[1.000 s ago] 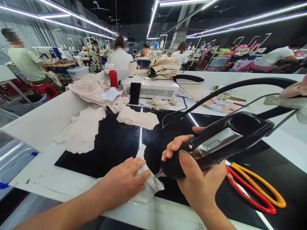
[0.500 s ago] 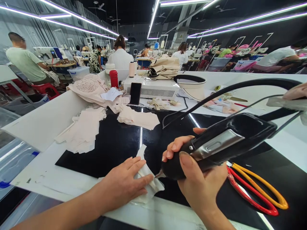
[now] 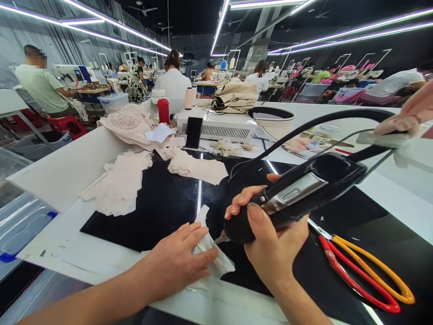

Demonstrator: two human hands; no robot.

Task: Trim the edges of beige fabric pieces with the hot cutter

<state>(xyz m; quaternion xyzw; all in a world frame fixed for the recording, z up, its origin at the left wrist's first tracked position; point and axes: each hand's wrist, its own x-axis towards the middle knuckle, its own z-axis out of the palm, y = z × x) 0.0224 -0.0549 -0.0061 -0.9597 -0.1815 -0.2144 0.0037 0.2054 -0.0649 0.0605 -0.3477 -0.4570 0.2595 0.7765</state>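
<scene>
My left hand [image 3: 181, 259] lies spread over a small pale fabric piece [image 3: 219, 262] at the front edge of the black mat [image 3: 165, 203]. My right hand [image 3: 274, 239] is wrapped round a black handheld tool [image 3: 304, 194] with a silver panel. The tool's narrow metal tip points left, beside the fabric and close to my left fingers; whether it touches is hard to tell. Scissors [image 3: 368, 271] with red and orange handles lie to the right of my right hand. A pale fabric stack [image 3: 198, 167] and a larger pile [image 3: 120, 185] sit farther back on the left.
A black phone [image 3: 194, 132] leans against a white vented box [image 3: 219, 126]. A red bottle [image 3: 163, 111] stands behind the fabric. The tool's thick cable [image 3: 318, 119] arcs right, where another person's hand [image 3: 406, 117] touches it. People sit at sewing machines beyond.
My right hand and the tool have moved slightly left and up, and more of the scissors shows. The other person's hand reaches farther into view. My left hand stays on the fabric.
</scene>
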